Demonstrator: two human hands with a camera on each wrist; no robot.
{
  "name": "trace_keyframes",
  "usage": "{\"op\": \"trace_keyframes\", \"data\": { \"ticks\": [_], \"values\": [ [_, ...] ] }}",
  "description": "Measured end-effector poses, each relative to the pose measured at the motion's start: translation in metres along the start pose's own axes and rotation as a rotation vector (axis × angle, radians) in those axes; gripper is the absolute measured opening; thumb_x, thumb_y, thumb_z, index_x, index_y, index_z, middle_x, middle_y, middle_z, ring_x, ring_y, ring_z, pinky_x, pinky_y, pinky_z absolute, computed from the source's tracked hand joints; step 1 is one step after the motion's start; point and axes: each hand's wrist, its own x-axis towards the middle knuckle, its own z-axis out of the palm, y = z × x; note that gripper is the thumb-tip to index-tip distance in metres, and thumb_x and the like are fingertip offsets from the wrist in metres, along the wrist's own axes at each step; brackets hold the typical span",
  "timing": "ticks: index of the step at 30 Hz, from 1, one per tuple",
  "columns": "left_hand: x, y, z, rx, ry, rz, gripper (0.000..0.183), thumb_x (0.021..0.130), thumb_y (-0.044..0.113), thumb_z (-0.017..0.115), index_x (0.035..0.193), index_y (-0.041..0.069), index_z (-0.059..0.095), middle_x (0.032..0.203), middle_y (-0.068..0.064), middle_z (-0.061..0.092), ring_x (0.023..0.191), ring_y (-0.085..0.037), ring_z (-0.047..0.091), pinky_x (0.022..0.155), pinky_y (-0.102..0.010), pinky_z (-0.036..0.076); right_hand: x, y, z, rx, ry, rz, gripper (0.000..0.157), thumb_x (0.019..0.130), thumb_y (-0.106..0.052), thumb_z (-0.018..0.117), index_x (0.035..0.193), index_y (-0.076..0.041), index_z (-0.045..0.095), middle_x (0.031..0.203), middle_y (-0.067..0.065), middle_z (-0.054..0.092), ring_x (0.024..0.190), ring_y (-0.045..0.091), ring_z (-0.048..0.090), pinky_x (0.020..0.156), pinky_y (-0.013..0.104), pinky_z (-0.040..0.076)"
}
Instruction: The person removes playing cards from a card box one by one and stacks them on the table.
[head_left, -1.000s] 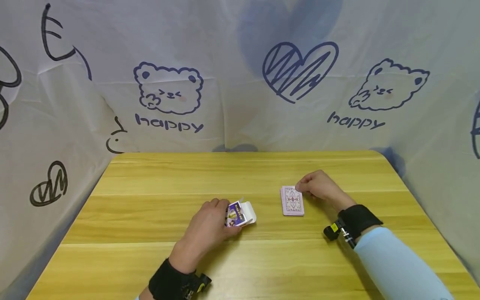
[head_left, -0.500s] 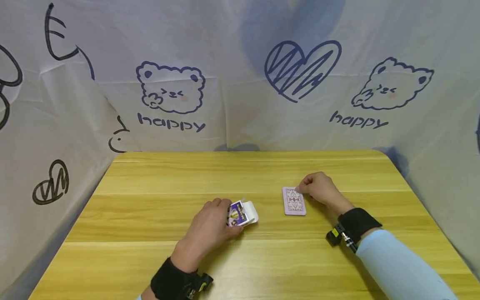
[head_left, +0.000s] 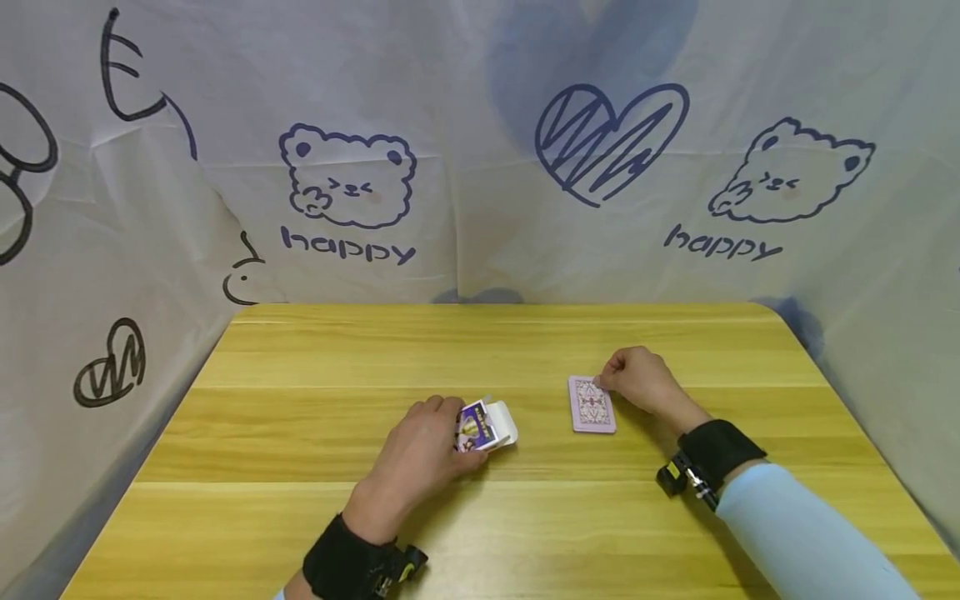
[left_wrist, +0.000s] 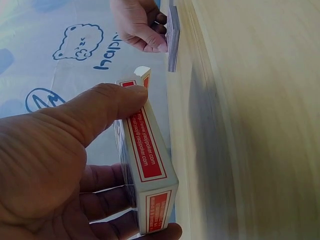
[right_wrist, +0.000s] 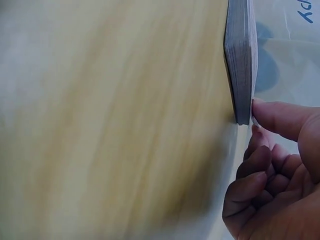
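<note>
My left hand [head_left: 420,446] grips a playing-card box [head_left: 474,427], purple and white on top, thumb on one side and fingers on the other. Its white end flap [head_left: 502,421] stands open towards the right. In the left wrist view the red-and-white side of the box [left_wrist: 146,142] shows under the thumb. A deck of playing cards [head_left: 591,406] lies on the table, patterned back up. My right hand [head_left: 641,379] pinches at the deck's far right corner. In the right wrist view the thumb [right_wrist: 280,117] meets the top face, forefinger tip just below it, other fingers curled.
A wooden table [head_left: 315,358] carries both the box and the deck. White cloth [head_left: 480,208] with drawn bears and hearts hangs behind it and along the sides. A black strap with a small camera [head_left: 716,458] sits on each wrist.
The deck's edges looked slightly staggered a second ago and now line up more evenly. Both hands keep their hold; the whole view has shifted slightly.
</note>
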Motion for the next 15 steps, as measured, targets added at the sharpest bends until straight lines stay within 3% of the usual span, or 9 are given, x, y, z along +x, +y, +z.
{"op": "trace_keyframes", "data": {
  "ticks": [15],
  "values": [
    [-0.0007,-0.0001,-0.0037,0.002,0.002,-0.004,0.073,0.080,0.038,0.092,0.131,-0.005,0.063,0.107,-0.013,0.068,0.090,-0.023,0.061,0.077,-0.039,0.053,-0.0009,-0.0011,-0.0016,-0.026,-0.008,-0.032,0.016,0.099,-0.020,0.074,0.098,-0.004,0.074,0.089,0.007,0.067,0.078,0.022,0.055,0.067,0.031,0.043]
  ]
}}
